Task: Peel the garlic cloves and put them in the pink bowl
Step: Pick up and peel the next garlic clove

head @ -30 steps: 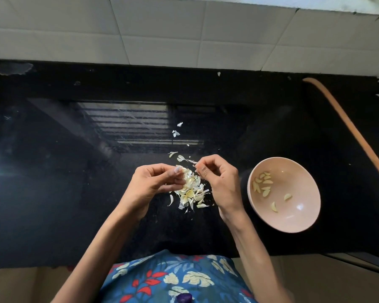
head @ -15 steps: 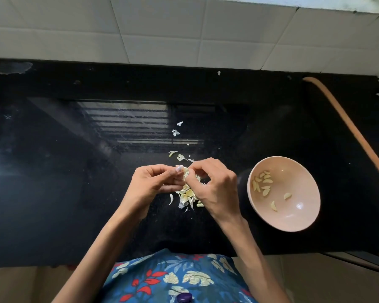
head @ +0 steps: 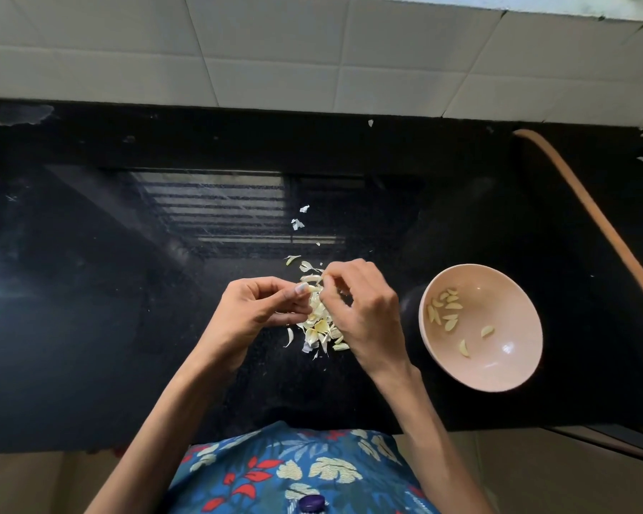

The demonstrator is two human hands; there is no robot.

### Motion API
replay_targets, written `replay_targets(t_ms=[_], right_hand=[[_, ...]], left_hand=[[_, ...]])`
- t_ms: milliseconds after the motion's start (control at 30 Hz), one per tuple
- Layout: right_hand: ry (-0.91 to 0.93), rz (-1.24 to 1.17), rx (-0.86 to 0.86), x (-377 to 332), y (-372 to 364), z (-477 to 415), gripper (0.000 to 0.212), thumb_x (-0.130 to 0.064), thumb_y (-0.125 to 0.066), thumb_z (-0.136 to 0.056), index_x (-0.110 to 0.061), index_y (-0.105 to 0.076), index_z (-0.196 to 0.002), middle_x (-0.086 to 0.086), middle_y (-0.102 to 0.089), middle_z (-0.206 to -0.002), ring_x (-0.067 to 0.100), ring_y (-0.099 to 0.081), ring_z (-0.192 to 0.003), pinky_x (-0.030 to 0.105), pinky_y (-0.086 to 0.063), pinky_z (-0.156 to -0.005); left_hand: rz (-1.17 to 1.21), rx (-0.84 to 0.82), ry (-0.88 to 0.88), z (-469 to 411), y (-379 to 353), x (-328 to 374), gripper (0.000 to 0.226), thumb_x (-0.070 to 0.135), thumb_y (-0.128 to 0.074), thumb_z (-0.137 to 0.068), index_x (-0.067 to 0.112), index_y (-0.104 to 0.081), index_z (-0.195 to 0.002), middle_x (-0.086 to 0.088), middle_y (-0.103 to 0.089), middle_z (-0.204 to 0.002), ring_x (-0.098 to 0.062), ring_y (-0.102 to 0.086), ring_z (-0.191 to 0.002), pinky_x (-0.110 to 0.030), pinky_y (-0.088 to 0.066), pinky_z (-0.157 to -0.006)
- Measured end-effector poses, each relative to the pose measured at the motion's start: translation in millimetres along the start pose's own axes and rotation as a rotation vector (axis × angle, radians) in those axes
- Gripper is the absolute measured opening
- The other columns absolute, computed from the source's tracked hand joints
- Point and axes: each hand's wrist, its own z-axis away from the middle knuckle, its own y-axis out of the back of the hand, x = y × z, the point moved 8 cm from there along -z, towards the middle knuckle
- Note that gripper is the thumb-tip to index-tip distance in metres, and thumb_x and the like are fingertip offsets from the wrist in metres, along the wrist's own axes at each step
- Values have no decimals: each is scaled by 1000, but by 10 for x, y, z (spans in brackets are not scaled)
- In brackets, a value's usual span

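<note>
My left hand point(head: 260, 309) pinches a garlic clove point(head: 311, 279) between thumb and fingers above the black counter. My right hand point(head: 364, 309) meets it from the right, its fingertips pinching the clove's skin. Under both hands lies a heap of pale garlic peels point(head: 320, 330). The pink bowl point(head: 513, 369) stands to the right of my right hand, with several peeled cloves point(head: 444, 309) inside it.
A few loose peel scraps point(head: 297, 223) lie further back on the glossy black counter point(head: 127, 291). A white tiled wall point(head: 275, 50) rises behind it. An orange hose point(head: 587, 213) curves along the right side. The counter's front edge is close to my body.
My right hand has moved left from a small gap to join my left hand at the clove. The left hand and the bowl have stayed in place.
</note>
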Motion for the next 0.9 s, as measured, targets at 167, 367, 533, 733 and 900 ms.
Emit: replay_targets(t_ms=[167, 367, 533, 733, 900], right_hand=[[-212, -134, 120, 295, 133, -77, 5, -7, -73, -88, -10, -76, -90, -1, -72, -84, 11, -64, -75, 24, -51, -67], [-245, -231, 17, 315, 28, -124, 52, -7, -83, -77, -16, -68, -127, -4, -61, -111, 7, -61, -84, 10, -53, -66], [-250, -147, 150, 306, 132, -193, 5, -6, -75, -86, -9, -71, -86, -1, -67, -73, 9, -63, -61, 22, -52, -56], [-278, -263, -195, 356, -120, -158, 46, 17, -47, -87, -13, -76, -107, -1, -68, -121, 7, -62, -114, 18, -52, -95], [-775, -835, -284, 390, -404, 185, 12, -13, -73, -89, -7, -77, -99, 13, -76, -96, 23, -73, -83, 40, -62, -77]], left_hand=[[6, -10, -1, 33, 6, 1, 18, 20, -73, -72, 4, -77, -80, -17, -75, -79, -22, -74, -76, -26, -61, -70], [25, -5, -32, 48, 13, 40, 16, 14, -77, -67, 8, -79, -82, -16, -77, -85, -20, -74, -78, -23, -60, -71], [18, 34, -54, 53, 53, 40, 27, 8, -79, -66, 1, -76, -91, -19, -76, -84, -21, -74, -77, -25, -60, -73], [24, 38, -74, 35, 48, 56, 25, 7, -80, -65, 4, -76, -89, -16, -77, -82, -20, -74, -76, -24, -60, -73], [-61, 53, -112, 14, 63, 31, 22, 4, -79, -73, 2, -76, -95, -15, -77, -87, -21, -74, -80, -24, -59, -76]])
